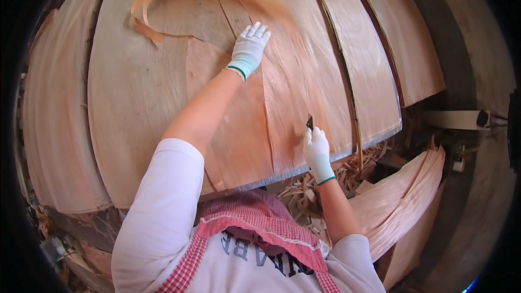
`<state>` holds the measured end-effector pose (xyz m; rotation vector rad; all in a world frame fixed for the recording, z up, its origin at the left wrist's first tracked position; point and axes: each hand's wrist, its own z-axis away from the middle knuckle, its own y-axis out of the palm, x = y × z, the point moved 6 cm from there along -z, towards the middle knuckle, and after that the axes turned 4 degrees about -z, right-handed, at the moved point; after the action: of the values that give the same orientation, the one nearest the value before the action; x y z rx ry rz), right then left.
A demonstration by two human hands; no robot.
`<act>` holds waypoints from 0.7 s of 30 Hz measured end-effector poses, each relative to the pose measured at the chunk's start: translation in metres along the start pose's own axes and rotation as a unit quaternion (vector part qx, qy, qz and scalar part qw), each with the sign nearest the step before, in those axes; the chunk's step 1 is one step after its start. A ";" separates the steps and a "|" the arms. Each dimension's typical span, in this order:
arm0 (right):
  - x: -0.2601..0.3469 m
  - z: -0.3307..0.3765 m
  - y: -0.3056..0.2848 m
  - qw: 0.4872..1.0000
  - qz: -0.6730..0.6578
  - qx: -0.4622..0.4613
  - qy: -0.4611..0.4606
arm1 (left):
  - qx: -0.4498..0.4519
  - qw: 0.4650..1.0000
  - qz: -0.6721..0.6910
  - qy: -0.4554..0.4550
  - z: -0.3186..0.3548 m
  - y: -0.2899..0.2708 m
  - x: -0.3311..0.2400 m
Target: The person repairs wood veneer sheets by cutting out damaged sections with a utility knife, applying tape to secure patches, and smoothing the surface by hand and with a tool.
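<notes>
A wide stack of thin wood veneer sheets (141, 103) spreads out in front of me. My left hand (251, 49), in a white glove with a green cuff edge, lies flat on the veneer with its fingers stretched out. To the right and nearer, my gloved right hand (316, 149) is closed around a small dark-bladed knife (309, 121). The blade points away from me, over the veneer; whether its tip touches the wood I cannot tell. A reddish veneer piece (285, 84) with split edges runs between my hands. Beyond them curls a loose, thin veneer strip (142, 8), blurred at its right.
Other veneer stacks stand on the left (59, 114) and the right (369, 65), with dark gaps between. Wood scraps (304, 195) lie below the near edge. Bent veneer offcuts (404, 201) lie at the lower right, near a pale bar (456, 119).
</notes>
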<state>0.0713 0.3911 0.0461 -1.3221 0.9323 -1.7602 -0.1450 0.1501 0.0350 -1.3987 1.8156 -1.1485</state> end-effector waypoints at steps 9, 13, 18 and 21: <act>0.158 -0.194 0.046 0.994 0.069 0.064 0.050 | 0.050 0.983 0.168 -0.049 0.005 0.026 0.007; 0.181 -0.230 0.052 0.999 0.039 0.021 -0.016 | 0.056 0.974 0.209 -0.062 0.006 0.029 0.011; 0.123 -0.082 0.061 0.990 0.120 0.057 -0.048 | 0.062 0.984 0.162 -0.030 0.001 0.027 0.011; 0.101 -0.043 0.060 0.989 0.102 0.098 0.053 | 0.094 0.985 0.138 -0.038 0.004 0.013 0.001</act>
<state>0.0169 0.2799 0.0291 -0.9818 0.8933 -1.7261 -0.1485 0.1495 0.0216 -1.0331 1.7332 -1.0740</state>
